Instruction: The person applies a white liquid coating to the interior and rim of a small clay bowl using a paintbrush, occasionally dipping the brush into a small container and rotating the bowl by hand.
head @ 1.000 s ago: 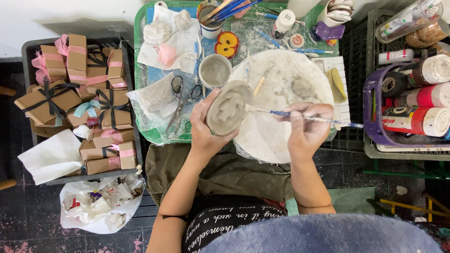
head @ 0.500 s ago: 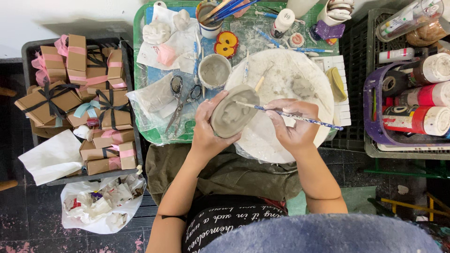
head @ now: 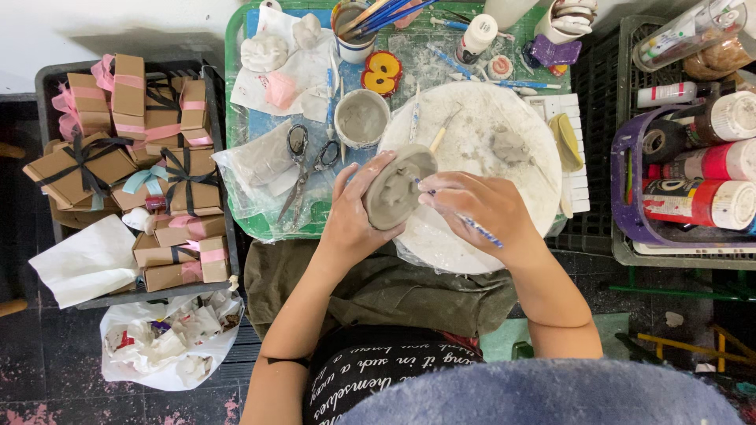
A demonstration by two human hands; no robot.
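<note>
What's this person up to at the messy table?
The person is working on a small grey clay piece. The left hand cups it over a round white board, while the right hand holds a thin blue-handled tool to its surface. Scissors and a cup of grey slip sit nearby.

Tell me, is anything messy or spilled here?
Nothing is spilled or broken. The round white board is smeared with grey clay, which fits the work. The left hand holds a grey clay piece; the right hand holds a thin brush. The scissors lie open on crumpled plastic.
</note>
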